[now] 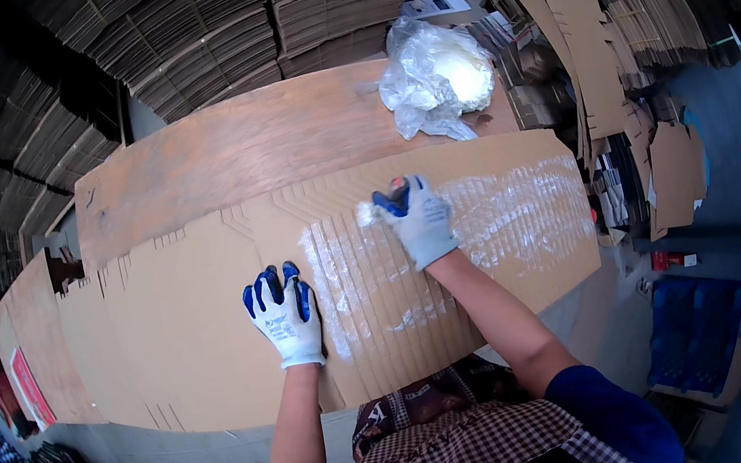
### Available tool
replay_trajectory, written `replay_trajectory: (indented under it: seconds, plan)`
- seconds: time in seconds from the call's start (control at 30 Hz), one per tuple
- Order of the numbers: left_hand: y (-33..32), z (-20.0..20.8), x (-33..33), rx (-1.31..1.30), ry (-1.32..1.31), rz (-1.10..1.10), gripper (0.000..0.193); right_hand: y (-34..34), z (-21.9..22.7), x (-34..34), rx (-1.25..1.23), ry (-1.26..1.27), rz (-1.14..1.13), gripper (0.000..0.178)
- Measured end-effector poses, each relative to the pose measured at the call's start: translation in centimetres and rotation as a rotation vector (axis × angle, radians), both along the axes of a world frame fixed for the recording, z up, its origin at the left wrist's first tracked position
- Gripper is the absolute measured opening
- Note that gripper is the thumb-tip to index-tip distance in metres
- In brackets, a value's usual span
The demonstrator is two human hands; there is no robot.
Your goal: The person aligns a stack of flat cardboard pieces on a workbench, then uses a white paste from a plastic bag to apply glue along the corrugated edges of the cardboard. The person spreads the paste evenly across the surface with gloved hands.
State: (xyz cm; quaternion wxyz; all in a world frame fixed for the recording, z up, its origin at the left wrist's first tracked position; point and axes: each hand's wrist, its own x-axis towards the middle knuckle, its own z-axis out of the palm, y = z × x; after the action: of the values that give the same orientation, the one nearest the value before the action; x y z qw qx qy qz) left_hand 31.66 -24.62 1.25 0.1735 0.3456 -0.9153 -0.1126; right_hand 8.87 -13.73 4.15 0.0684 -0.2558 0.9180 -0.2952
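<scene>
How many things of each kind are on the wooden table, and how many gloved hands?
Gloved hands: 2, the left hand flat on the cardboard, the right hand in the white paste
Fanned sets of cardboard sheets: 1
Clear plastic bags: 1
Total: 4

A fanned stack of cardboard sheets point(212, 322) is laid across the near part of the tabletop point(235, 156), with a plastic bag point(436, 78) set behind it toward the right. The left hand point(285, 313) is pressed flat on the sheets, and the right hand point(416, 217) is placed on them further right and further back. Stacks of flattened cartons point(263, 27) are piled behind the tabletop.
</scene>
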Motion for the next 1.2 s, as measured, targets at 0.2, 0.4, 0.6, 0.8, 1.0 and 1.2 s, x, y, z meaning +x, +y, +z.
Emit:
replay_trajectory:
  seconds: [0.2,0.4,0.6,0.8,1.0,1.2]
  plan:
    - [-0.3,-0.2,0.4,0.009,-0.007,-0.001,0.034,-2.4,0.7,2.5,-0.07,0.01,0.052,0.04]
    - [-0.4,-0.4,0.5,0.005,-0.008,0.008,0.033,-2.2,0.0,1.6,0.057,0.048,0.112,0.039]
    - [-0.4,-0.3,0.2,0.011,-0.001,0.007,0.032,-2.7,0.2,3.5,0.012,-0.09,0.155,0.033]
    - [-0.5,-0.4,0.4,0.006,0.024,0.006,0.032,6.2,1.0,-0.7,0.283,-0.032,0.04,0.038]
    - [-0.2,-0.6,0.6,-0.005,0.014,0.01,0.032,8.2,3.6,5.9,0.144,-0.118,0.229,0.039]
    - [-0.3,-0.3,0.5,0.002,0.002,0.001,0.034,11.9,0.9,7.0,0.231,0.035,0.349,0.04]
